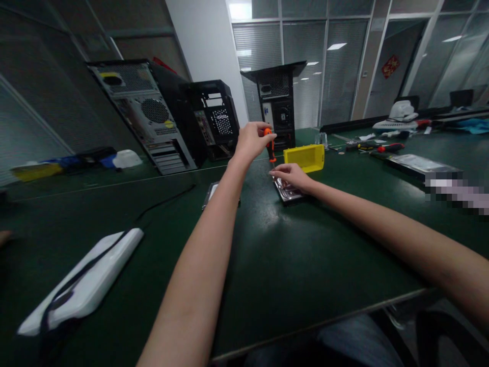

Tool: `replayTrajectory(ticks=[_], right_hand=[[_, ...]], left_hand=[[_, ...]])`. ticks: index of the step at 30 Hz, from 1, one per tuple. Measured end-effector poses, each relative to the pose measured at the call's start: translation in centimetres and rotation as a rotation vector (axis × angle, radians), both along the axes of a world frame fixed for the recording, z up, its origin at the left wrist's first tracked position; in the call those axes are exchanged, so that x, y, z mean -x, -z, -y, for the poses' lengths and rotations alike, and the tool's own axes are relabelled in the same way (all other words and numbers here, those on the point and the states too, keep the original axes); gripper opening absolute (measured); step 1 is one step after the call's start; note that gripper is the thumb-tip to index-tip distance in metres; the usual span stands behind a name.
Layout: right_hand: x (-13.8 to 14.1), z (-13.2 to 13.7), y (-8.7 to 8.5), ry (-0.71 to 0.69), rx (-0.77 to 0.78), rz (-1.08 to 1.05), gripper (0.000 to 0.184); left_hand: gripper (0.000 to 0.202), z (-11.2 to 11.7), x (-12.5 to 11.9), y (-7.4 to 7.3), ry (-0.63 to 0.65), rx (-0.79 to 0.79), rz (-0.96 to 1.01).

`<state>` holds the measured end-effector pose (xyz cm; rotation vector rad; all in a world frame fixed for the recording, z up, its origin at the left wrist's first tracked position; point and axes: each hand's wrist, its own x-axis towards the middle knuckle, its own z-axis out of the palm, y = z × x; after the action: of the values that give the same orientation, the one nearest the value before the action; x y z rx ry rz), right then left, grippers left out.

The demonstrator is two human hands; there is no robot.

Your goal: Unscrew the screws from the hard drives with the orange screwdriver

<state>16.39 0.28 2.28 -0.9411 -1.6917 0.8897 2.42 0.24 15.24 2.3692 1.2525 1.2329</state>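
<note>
My left hand (251, 140) is closed round the top of an orange-handled screwdriver (270, 145) that stands nearly upright, tip down. Below it lies a metal hard drive (287, 192) flat on the green table (290, 255). My right hand (290, 176) rests on the drive, its fingers pinched together at the screwdriver's tip; what is between them is too small to see. A second flat metal piece (211, 193) lies left of my left forearm, partly hidden by it.
A yellow bin (305, 157) stands just behind the drive. Three computer towers (148, 114) (214, 120) (280, 104) stand at the table's back. A white device with a black cable (82, 283) lies near left. Screwdrivers (382, 148) and a flat tray (420, 164) lie to the right.
</note>
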Motion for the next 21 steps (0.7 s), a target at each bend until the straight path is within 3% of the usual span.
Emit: replayTrajectory(ticks=[5, 13, 21], right_hand=[[0.1, 0.2, -0.2, -0.045, 0.063, -0.095, 0.026], [0.3, 0.9, -0.7, 0.016, 0.104, -0.107, 0.013], [0.3, 0.8, -0.6, 0.060, 0.090, -0.083, 0.020]], left_hand=[[0.031, -0.8, 1.1, 0.2, 0.006, 0.026, -0.002], [0.032, -2.0, 1.2, 0.3, 0.070, 0.136, -0.018], [0.038, -0.2, 0.0, 0.5, 0.055, -0.038, -0.095]])
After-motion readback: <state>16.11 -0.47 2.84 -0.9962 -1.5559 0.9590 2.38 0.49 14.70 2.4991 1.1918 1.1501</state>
